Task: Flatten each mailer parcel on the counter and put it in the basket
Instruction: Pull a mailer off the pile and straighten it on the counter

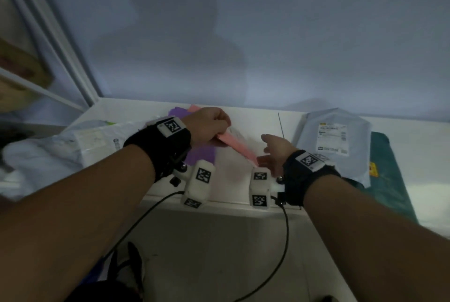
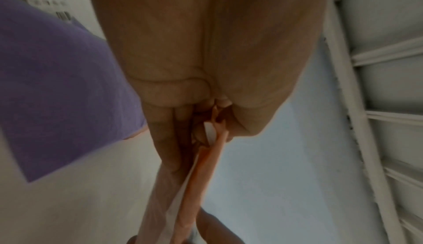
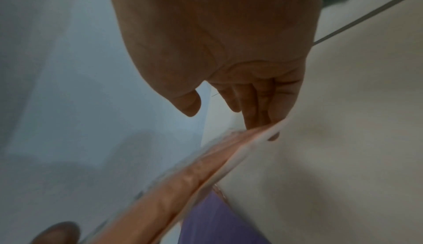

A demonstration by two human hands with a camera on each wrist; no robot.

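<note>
My left hand (image 1: 210, 127) grips one end of a pink mailer (image 1: 237, 148) and holds it tilted, edge-up, above the white counter (image 1: 255, 119). In the left wrist view the fingers (image 2: 181, 99) are curled tightly round the pink mailer (image 2: 199, 175). My right hand (image 1: 271, 153) is at the mailer's lower end with its fingers straight. In the right wrist view those fingers (image 3: 258, 106) touch the edge of the pink mailer (image 3: 174, 190), and the thumb stands apart. A purple mailer (image 1: 203, 155) lies flat under the pink one.
A grey mailer (image 1: 331, 141) with a white label lies flat at the right, partly over a teal object (image 1: 389, 180). Crumpled white parcels (image 1: 73, 148) are heaped at the left. A wall runs along the back of the counter, and white shelving stands at far left.
</note>
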